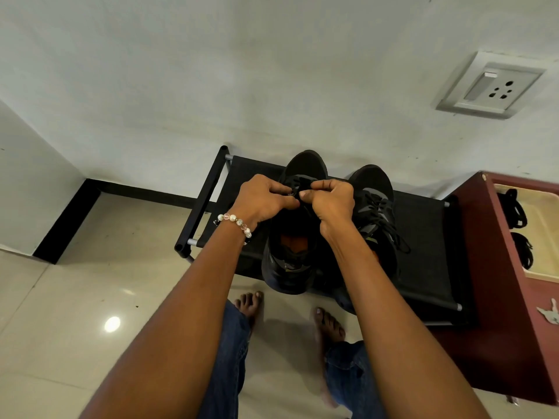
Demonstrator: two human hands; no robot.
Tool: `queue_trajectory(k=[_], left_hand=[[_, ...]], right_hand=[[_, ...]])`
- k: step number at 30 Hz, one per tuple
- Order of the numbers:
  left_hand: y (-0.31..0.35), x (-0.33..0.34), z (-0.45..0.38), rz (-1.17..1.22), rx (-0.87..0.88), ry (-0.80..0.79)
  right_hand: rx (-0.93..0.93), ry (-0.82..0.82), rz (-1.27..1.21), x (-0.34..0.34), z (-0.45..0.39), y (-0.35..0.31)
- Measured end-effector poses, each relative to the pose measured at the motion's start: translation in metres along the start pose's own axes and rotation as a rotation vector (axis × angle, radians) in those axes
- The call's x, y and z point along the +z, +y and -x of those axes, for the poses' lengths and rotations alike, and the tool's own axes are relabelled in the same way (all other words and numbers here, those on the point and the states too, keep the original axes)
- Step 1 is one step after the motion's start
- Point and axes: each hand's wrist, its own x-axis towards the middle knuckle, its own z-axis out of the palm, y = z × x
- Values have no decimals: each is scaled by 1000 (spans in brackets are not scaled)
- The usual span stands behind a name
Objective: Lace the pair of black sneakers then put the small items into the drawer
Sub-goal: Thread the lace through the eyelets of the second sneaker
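Observation:
Two black sneakers stand side by side on a low black shoe rack (423, 237) against the wall. Over the left sneaker (290, 255), my left hand (263, 196) and my right hand (329, 198) meet at its lace area, fingers curled and pinching the black lace (298, 187) between them. The right sneaker (376, 213) is laced, its black lace ends lying loose across the top. To the right, an open drawer (541, 237) in a maroon cabinet holds small black items (515, 210).
The maroon cabinet (496, 282) stands right beside the rack. A wall socket (490, 84) is mounted above it. Glossy tiled floor (90, 297) spreads to the left, with my bare feet (251, 306) just in front of the rack.

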Motion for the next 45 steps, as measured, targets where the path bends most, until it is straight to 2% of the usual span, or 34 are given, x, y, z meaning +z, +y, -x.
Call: queue_trajectory(k=[3, 6, 10, 14, 16, 22, 27, 31, 34, 36, 41, 43, 45], left_hand=[[0, -2, -2, 14, -18, -60], [0, -4, -3, 45, -55, -54], [-1, -1, -5, 38, -47, 38], [-3, 10, -8, -38, 10, 144], [-3, 13, -9, -77, 38, 176], [-6, 12, -15, -129, 89, 236], [-5, 11, -17, -260, 161, 285], [0, 13, -14, -450, 203, 304], [0, 12, -15, -443, 149, 310], [-5, 9, -18, -302, 87, 291], [3, 3, -10, 355, -86, 294], [12, -8, -3, 744, -98, 322], [21, -28, 4, 1238, -23, 339]], right_hand=[[60, -9, -38, -1, -3, 3], [36, -24, 17, -1, -4, 3], [-32, -49, 87, 0, -4, 2], [96, -141, -17, -6, -12, 3], [102, -140, -7, -5, -13, 5], [37, -71, 49, -3, -9, 6], [-119, -102, 145, -4, -2, 3], [-127, -199, 151, -13, 3, -6], [-250, -237, 299, -28, 11, -16], [-287, -286, 471, -36, 20, -21], [-249, -301, 1004, -40, 37, -11], [-266, -286, 1035, -34, 42, -4], [-279, -264, 1033, -28, 46, 2]])
